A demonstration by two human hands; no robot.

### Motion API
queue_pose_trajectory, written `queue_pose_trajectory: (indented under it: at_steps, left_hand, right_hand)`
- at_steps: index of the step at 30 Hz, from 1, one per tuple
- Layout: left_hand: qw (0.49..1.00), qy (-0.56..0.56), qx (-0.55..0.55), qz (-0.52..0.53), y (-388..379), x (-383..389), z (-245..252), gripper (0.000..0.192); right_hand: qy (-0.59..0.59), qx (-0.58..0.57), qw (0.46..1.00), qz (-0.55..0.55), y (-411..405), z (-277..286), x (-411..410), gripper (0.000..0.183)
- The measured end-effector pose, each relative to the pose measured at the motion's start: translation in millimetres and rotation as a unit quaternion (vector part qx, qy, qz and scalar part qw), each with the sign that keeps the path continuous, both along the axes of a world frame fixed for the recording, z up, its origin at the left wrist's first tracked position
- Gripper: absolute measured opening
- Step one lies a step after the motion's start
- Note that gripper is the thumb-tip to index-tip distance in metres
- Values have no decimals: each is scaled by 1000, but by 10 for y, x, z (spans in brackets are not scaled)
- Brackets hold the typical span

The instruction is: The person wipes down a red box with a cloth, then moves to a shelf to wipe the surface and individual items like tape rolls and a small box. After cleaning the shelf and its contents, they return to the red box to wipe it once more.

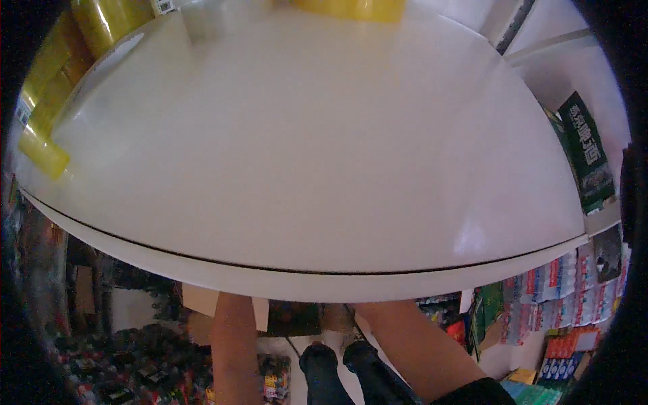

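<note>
Both hands are out of view, hidden beneath the front edge of a white shelf board (324, 152). My left forearm (234, 349) runs up under the board at the lower middle. From the lower right, my right forearm (420, 349) slants in, with a dark sleeve (476, 392) at its lower end. Cardboard flaps (200, 299) show beside the left forearm, and a dark space (293, 318) lies between the two arms. What either hand touches cannot be seen. My legs in dark trousers (324, 374) stand below.
Yellow glossy rolls (114, 23), apparently tape, stand at the board's upper left; another yellow item (354, 7) is at its far edge. A green carton (587, 152) bearing writing leans at the right. Plastic-wrapped bottle packs (552, 293) sit lower right, near small boxes (562, 362). Blurred goods (136, 364) fill the lower left.
</note>
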State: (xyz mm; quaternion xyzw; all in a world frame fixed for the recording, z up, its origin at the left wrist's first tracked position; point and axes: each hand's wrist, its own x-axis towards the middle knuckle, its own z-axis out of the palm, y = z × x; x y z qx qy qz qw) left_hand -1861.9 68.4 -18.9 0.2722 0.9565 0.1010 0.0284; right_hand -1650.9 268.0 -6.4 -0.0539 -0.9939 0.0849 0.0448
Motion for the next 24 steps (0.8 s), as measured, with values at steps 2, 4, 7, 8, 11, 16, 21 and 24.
queue_pose_trajectory:
  at_steps: [2, 4, 7, 8, 11, 16, 21, 24]
  left_hand:
    - [1000, 13, 10, -18, 240, 110, -40, 38]
    - [999, 31, 0, -24, 281, 215, -16, 38]
    - [996, 48, 24, -67, 711, 542, 140, 38]
    - [995, 50, 31, -84, 894, 669, 197, 38]
    - [989, 41, 48, -134, 1417, 1050, 386, 39]
    - [972, -8, 93, -215, 2250, 1676, 484, 39]
    - [969, 0, 62, -240, 2216, 1756, 349, 40]
    - [961, 0, 85, -262, 2217, 1811, 282, 41]
  right_hand:
    - [2, 21, 1000, -20, 181, 66, 196, 48]
    - [6, 16, 999, -29, 224, -32, 282, 48]
    - [4, 42, 997, -70, 544, 11, 562, 48]
    - [5, 51, 995, -85, 670, 34, 657, 48]
    - [9, 83, 989, -125, 1062, 143, 881, 48]
    - [5, 135, 976, -170, 1534, 234, 1014, 48]
    - [14, 96, 980, -176, 1163, -15, 937, 48]
    - [4, 111, 975, -194, 1113, -46, 1021, 48]
